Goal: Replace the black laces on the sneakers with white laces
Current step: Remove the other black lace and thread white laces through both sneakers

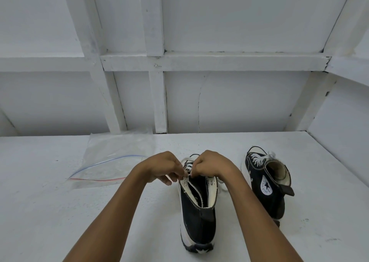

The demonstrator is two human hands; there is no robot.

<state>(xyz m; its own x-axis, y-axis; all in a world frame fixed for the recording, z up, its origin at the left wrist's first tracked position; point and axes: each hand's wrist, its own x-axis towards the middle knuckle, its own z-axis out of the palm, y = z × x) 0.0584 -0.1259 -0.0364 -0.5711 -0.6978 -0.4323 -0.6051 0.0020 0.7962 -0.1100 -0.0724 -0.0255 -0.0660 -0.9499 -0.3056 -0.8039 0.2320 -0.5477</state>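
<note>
Lower centre, our left hand (161,166) and right hand (209,164) curl, pinching the white lace (188,169) over the near sneaker (197,211).

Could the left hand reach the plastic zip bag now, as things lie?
Probably yes. The plastic zip bag lies to the left of the left hand, nothing between them. But that hand pinches the white lace at the near sneaker and must release it first.

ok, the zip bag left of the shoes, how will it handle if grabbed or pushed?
Probably floppy: the zip bag is thin clear film lying flat on the table, so it would sag when lifted. Likely very light, no bulge shows, so a push may slide it. Its zip strip looks stiffer, the better spot to pinch.
</note>
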